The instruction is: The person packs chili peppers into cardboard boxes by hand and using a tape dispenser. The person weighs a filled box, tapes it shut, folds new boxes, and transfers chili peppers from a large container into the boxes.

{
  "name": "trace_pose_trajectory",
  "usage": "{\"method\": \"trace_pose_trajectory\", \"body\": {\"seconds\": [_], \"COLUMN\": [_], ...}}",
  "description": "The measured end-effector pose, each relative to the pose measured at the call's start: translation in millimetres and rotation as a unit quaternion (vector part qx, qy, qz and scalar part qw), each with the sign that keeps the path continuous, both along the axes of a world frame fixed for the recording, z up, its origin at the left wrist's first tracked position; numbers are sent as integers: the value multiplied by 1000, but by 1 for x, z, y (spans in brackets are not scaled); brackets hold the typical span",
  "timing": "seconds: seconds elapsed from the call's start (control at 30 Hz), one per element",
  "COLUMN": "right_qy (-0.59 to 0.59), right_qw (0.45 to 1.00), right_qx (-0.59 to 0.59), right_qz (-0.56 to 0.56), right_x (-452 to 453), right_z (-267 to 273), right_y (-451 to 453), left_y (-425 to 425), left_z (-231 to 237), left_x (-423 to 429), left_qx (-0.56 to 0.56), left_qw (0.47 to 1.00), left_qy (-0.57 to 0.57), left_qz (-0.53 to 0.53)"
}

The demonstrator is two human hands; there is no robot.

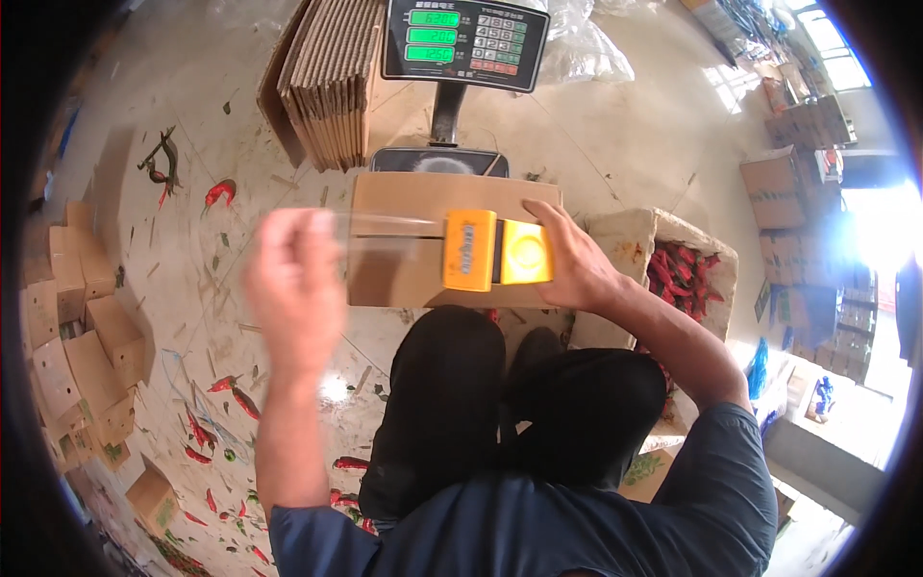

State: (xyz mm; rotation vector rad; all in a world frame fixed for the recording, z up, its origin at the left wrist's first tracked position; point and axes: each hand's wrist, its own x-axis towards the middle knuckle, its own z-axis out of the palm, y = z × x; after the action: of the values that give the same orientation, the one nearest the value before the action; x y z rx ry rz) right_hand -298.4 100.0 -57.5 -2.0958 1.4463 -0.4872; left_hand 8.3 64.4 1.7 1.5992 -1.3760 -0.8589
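Note:
A closed cardboard box (396, 274) lies before me at the near side of a scale platform (440, 160), its flaps meeting in a middle seam. My right hand (577, 260) grips a yellow tape dispenser (470, 251) above the box's right part. Clear packing tape (396, 220) stretches from the dispenser to the left, towards my left hand (299, 281). That hand is blurred, its fingers curled at the tape's end, just off the box's left edge. The scale's display (465, 43) stands behind the box with lit green readouts.
Flattened cardboard boxes (328, 94) stand upright at the back left. A foam box (656, 267) holding red chili peppers (681, 278) stands to the right. Small cartons (94, 353) are piled at the far left. Loose peppers (220, 193) and leaves litter the floor. Plastic bags (588, 50) lie behind the scale.

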Motion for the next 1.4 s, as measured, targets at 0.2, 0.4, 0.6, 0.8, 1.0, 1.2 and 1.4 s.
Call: {"method": "trace_pose_trajectory", "body": {"seconds": [0.2, 0.4, 0.6, 0.8, 1.0, 1.2, 1.4], "right_qy": [74, 195, 269, 284, 244, 202, 200], "right_qw": [997, 980, 958, 956, 968, 977, 976], "right_qx": [4, 4, -42, -9, -7, 32, 49], "right_qz": [13, 41, 86, 75, 51, 52, 73], "right_x": [23, 61, 93, 90, 72, 75, 62], "right_z": [21, 37, 45, 43, 41, 44, 52], "right_y": [-9, -29, -41, -38, -35, -34, -34], "left_y": [-25, -39, -20, -13, -52, -33, -76], "left_z": [-96, -182, -283, -293, -204, -263, -106], "left_x": [91, 101, 62, 46, 13, 29, 40], "left_qx": [50, 142, 160, 226, 198, 261, 5], "left_qw": [996, 978, 950, 969, 907, 864, 884], "left_qy": [10, 120, 269, 56, 367, 397, 146], "left_qz": [78, 90, 27, -80, -52, -165, -444]}}
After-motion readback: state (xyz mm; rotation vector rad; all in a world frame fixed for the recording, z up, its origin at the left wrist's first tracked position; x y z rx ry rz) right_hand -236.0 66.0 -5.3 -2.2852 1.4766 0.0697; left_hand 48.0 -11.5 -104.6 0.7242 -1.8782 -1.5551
